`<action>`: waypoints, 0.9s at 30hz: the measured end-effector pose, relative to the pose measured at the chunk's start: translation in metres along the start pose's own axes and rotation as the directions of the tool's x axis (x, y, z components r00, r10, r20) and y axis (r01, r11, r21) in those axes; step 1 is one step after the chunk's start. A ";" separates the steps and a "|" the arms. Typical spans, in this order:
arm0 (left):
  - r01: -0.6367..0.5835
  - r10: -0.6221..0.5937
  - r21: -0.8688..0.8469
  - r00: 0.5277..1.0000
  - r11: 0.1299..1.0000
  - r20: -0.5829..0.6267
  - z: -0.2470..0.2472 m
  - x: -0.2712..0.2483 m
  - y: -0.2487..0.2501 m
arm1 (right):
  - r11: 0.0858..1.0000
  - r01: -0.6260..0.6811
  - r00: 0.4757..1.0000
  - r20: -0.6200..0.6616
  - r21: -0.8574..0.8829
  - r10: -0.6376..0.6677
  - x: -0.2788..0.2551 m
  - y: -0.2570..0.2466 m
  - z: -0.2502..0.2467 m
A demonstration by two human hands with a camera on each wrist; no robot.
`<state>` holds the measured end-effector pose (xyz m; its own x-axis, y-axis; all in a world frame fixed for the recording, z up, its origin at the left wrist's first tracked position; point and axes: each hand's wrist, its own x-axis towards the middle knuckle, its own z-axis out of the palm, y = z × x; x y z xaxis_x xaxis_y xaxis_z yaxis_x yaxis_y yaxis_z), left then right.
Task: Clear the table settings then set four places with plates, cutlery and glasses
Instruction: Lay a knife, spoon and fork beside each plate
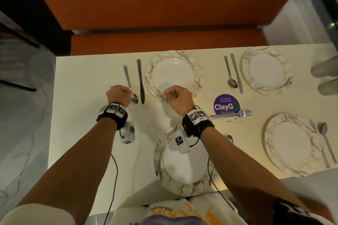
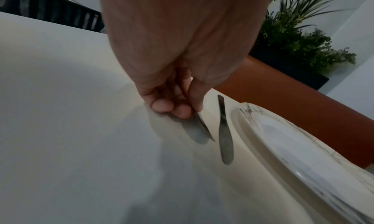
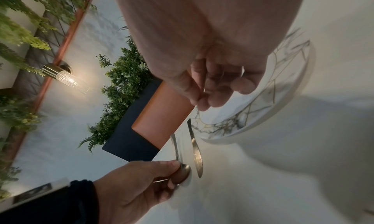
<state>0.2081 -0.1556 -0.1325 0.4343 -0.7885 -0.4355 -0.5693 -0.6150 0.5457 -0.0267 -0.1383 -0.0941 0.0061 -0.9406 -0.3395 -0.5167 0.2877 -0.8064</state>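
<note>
1. On the cream counter (image 1: 82, 97) I saw four marble-and-gold plates, each with cutlery beside it.
2. My left hand (image 1: 117, 95) sat at about ten o'clock from the near plate (image 1: 184, 168), its fingers (image 2: 161, 106) curled and pinching the neck of a spoon (image 1: 130, 87) just above the bowl; the fingertips were down at the counter surface.
3. That spoon lay with its handle toward twelve o'clock, and a dark knife (image 1: 140, 82) lay parallel just beside it at three o'clock, apart from it, between the spoon and the far plate (image 1: 198, 71).
4. My right hand (image 1: 178, 98) hung over the far plate's six o'clock rim, fingers (image 3: 219, 98) drawn together around a thin metal piece; I could not tell which utensil it was.
5. A fork (image 1: 232, 114) lay across a purple round sticker (image 1: 226, 105) at three o'clock from my right wrist.
6. At the two o'clock place a spoon and knife pair (image 1: 234, 73) lay left of its plate (image 1: 267, 71); the four o'clock plate (image 1: 290, 144) had cutlery on its right.
</note>
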 end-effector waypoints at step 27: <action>-0.192 0.212 0.325 0.977 0.926 -0.026 0.009 -0.001 0.016 | 0.999 -0.045 0.999 -0.005 -0.015 0.045 0.010 0.025 -0.013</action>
<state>0.1923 -0.1645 -0.1292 0.3220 -0.9007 -0.2916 -0.8372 -0.4147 0.3566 -0.0509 -0.1427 -0.1112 -0.0214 -0.9277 -0.3728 -0.5291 0.3269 -0.7831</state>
